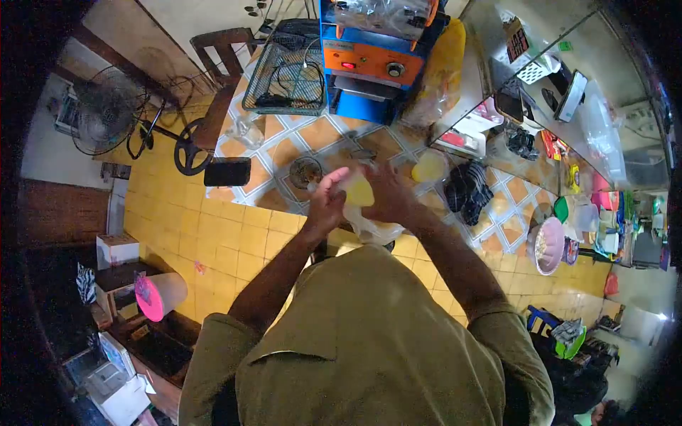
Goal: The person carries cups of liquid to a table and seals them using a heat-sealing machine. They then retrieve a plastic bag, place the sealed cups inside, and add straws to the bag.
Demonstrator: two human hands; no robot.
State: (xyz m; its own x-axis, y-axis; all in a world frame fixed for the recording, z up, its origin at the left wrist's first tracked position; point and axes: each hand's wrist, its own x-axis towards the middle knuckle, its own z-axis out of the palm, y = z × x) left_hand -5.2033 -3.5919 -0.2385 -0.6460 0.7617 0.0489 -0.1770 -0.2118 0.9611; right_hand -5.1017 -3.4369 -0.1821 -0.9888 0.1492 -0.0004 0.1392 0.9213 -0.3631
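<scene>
Between my hands, just over the table's near edge, is a clear plastic cup point(359, 192) with something yellow in it. Fingers of my left hand point(329, 201) curl against its left side. My right hand point(389, 195) is closed around the other side, its fingertips dark and partly hidden. Clear plastic, like a thin bag point(373, 230), hangs below the cup. A second cup with yellow contents point(429, 167) stands on the table to the right of my right hand. Near my left hand is a small round glass dish or cup point(305, 172).
An orange-and-blue machine with a knob point(369, 62) stands at the back, beside a wire basket point(284, 78) holding cables. A black phone point(227, 172) lies at the left table edge. Dark striped cloth point(468, 192) and a pink tub point(547, 246) are to the right.
</scene>
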